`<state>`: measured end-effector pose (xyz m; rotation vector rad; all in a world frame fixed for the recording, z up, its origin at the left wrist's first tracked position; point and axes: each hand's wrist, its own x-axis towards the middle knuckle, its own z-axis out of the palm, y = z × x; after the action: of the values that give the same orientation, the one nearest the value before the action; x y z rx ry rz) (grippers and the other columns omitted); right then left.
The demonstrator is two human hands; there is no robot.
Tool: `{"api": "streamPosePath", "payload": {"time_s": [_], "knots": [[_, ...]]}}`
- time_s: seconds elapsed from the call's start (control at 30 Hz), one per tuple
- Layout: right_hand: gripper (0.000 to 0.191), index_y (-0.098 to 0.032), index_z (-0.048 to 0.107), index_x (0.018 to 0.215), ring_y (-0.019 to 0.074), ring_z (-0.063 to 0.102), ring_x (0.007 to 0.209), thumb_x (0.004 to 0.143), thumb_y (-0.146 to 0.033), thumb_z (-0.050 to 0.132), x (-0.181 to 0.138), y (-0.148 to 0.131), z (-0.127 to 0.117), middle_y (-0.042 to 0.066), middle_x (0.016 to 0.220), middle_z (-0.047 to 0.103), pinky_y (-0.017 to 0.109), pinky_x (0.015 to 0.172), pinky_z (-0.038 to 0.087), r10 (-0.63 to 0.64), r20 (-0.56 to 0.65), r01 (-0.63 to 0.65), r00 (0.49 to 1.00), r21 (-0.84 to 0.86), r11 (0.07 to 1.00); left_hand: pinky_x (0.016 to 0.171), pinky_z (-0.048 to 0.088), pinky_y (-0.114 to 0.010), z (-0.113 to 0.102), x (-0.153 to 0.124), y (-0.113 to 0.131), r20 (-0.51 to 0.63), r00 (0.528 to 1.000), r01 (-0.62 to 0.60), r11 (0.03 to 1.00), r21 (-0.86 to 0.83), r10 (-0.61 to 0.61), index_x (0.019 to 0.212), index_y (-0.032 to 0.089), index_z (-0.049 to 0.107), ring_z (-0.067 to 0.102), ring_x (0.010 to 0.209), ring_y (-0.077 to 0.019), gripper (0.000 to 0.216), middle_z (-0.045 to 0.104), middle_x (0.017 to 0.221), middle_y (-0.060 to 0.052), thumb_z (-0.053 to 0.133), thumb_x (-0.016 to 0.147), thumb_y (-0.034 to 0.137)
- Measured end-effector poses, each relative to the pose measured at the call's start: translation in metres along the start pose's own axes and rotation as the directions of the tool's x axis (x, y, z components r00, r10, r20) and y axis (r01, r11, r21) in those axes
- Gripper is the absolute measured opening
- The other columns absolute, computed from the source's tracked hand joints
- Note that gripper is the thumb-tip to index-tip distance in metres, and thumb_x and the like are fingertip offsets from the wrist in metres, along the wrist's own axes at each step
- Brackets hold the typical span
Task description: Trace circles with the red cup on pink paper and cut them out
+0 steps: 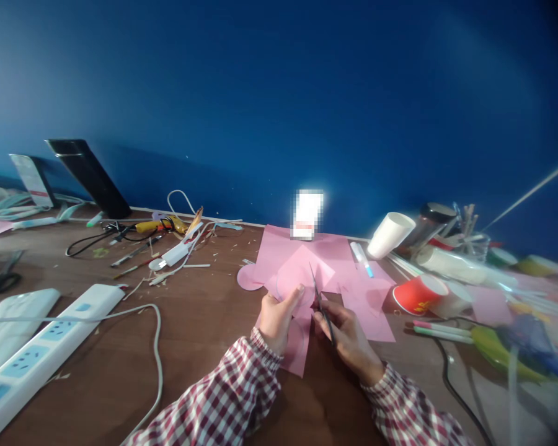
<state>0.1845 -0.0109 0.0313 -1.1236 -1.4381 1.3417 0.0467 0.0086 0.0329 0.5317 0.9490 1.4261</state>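
Note:
My left hand (279, 319) is closed on a piece of pink paper (292, 277), thumb on top and the other fingers hidden beneath it. A curved line shows faintly on the paper. In my right hand (351, 341) is a pair of black-handled scissors (317, 286), blades pointing up and away along the paper's right side. Whether the blades touch the paper I cannot tell. Under and behind both hands lie more pink sheets (270, 248), with a rounded pink piece (248, 278) at their left. A capped white marker with a blue end (361, 259) rests on the right sheet.
A glowing phone-like screen (307, 217), pixelated, leans at the wall. A white power strip (51, 347) and its cable lie left, near a yellow glue gun (160, 225). Right are a white paper cup (391, 234), a red cup (416, 295) and blurred craft items.

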Motion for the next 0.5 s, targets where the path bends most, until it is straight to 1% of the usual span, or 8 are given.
{"api": "streamPosePath", "payload": {"time_s": [0.1, 0.27, 0.4, 0.5], "knots": [[0.032, -0.012, 0.062, 0.099, 0.0095, 0.041, 0.052, 0.080, -0.038, 0.064, -0.0001, -0.0015, 0.0000, -0.003, 0.058, 0.046, 0.021, 0.047, 0.036, 0.002, -0.006, -0.002, 1.000, -0.011, 1.000, 0.065, 0.050, -0.032, 0.0004, -0.0006, 0.0010, -0.006, 1.000, -0.006, 1.000, 0.009, 0.006, 0.088, 0.004, 0.068, 0.064, 0.068, -0.0200, 0.042, 0.070, 0.080, -0.014, 0.078, 0.062, 0.036], [0.033, -0.012, 0.063, 0.099, 0.0096, 0.043, 0.053, 0.079, -0.038, 0.064, 0.0012, -0.0001, -0.0005, -0.001, 0.062, 0.051, 0.021, 0.047, 0.037, -0.013, -0.022, 0.012, 1.000, -0.038, 0.999, 0.066, 0.051, -0.031, -0.0003, -0.0008, 0.0016, -0.006, 1.000, -0.006, 1.000, 0.015, 0.006, 0.089, 0.004, 0.068, 0.065, 0.070, -0.0212, 0.043, 0.070, 0.083, -0.015, 0.078, 0.062, 0.036], [0.034, -0.012, 0.063, 0.101, 0.0092, 0.041, 0.052, 0.080, -0.038, 0.064, 0.0014, 0.0028, -0.0010, -0.002, 0.059, 0.049, 0.021, 0.047, 0.036, -0.003, -0.014, 0.003, 1.000, -0.019, 1.000, 0.069, 0.051, -0.032, -0.0004, -0.0011, 0.0016, -0.002, 1.000, 0.006, 1.000, 0.000, -0.006, 0.090, 0.005, 0.069, 0.066, 0.074, -0.0217, 0.042, 0.070, 0.086, -0.015, 0.078, 0.062, 0.035], [0.034, -0.012, 0.062, 0.102, 0.0090, 0.041, 0.051, 0.080, -0.038, 0.064, 0.0003, 0.0042, -0.0013, -0.002, 0.059, 0.048, 0.021, 0.047, 0.036, 0.008, -0.008, -0.008, 1.000, -0.006, 1.000, 0.067, 0.051, -0.032, 0.0004, -0.0016, 0.0020, 0.006, 1.000, 0.002, 1.000, -0.002, -0.002, 0.089, 0.005, 0.068, 0.065, 0.071, -0.0214, 0.040, 0.070, 0.083, -0.014, 0.077, 0.063, 0.035]]}}
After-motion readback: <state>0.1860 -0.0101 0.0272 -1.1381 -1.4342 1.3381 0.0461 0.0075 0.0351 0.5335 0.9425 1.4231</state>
